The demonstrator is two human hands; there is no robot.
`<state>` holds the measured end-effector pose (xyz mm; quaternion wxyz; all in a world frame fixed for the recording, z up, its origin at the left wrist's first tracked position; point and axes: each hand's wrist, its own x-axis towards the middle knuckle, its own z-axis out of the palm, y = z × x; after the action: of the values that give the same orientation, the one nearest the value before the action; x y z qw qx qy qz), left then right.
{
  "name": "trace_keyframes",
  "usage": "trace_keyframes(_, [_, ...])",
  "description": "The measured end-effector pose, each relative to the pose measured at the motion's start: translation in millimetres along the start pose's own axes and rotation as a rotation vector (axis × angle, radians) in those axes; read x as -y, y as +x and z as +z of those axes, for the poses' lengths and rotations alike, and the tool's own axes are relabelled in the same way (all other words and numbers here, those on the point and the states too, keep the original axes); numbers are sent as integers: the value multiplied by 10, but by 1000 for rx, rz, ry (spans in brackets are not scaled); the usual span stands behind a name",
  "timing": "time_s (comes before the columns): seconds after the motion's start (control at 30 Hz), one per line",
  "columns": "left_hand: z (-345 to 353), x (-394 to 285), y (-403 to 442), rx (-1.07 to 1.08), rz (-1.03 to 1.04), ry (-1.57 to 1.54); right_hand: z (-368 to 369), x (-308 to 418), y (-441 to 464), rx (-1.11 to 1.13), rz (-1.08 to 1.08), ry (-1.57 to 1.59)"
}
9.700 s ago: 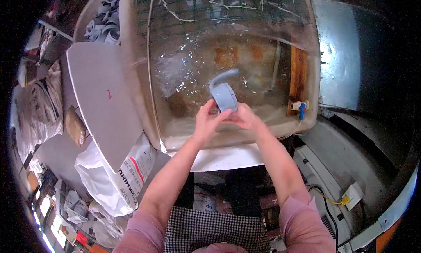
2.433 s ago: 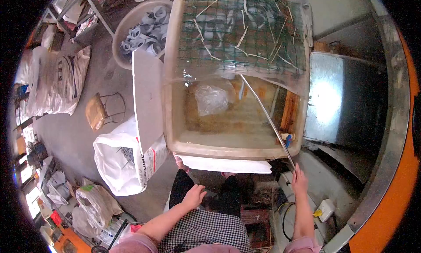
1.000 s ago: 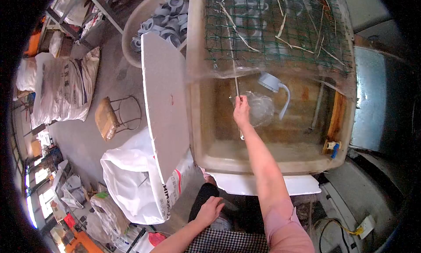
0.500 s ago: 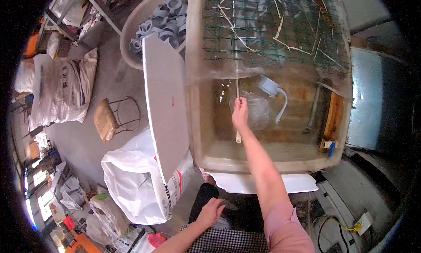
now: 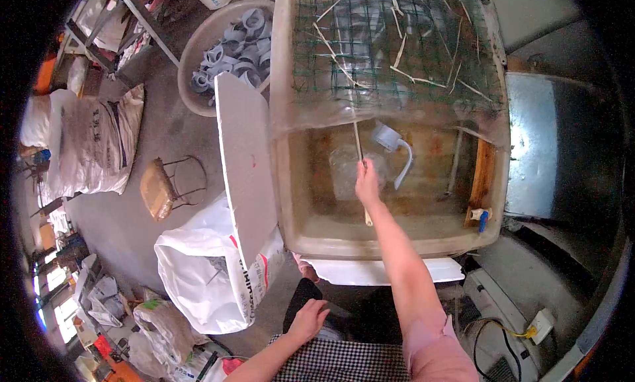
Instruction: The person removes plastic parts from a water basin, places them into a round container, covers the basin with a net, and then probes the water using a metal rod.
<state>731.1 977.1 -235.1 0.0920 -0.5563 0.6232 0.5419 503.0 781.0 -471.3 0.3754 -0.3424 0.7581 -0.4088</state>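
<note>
My right hand (image 5: 368, 181) is closed around a long thin stick (image 5: 358, 144) over the water of a large tub (image 5: 390, 248). The stick's pale lower end sticks out below my fist, and its far part runs toward the green mesh. Just right of the stick, a grey plastic fitting (image 5: 385, 137) with a curved tail lies in the water, apart from my hand. Beside the stick, a clear, film-like patch (image 5: 344, 173) shows in the water. My left hand (image 5: 309, 320) rests over my lap, fingers loosely bent and nothing visible in it.
Green mesh (image 5: 423, 91) with pale strips covers the tub's far half. A blue-handled valve (image 5: 483, 216) sits at its near right corner. Left stand an upright white board (image 5: 245, 164), a white sack (image 5: 198, 276), a basin (image 5: 188, 94) of grey fittings and a stool (image 5: 159, 190).
The view has shifted, moving the tub slightly left in the picture. My right hand has moved right and a little nearer me with the stick, which tilts more. My left hand stays at my lap.
</note>
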Motion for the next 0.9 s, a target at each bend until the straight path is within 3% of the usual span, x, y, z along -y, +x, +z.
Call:
trace_keyframes(0.27, [30,110,-45,-22,-26,-9,236,74,254,-71,208,199])
trace_keyframes(0.4, [-12,158,-91,-53,24,33,152,117,271,-21,211,226])
trace_keyframes(0.53, [-25,152,-243,-68,36,27,-203,153,-259,-43,-109,21])
trace_keyframes(0.6, [-81,113,-364,-37,-8,51,-489,183,-665,49,217,41])
trace_keyframes(0.83, [-222,122,-766,-70,23,79,-1790,547,-1751,95,203,-339])
trace_keyframes(0.9, [-259,57,-808,-70,20,72,-1931,637,-1826,269,418,-328])
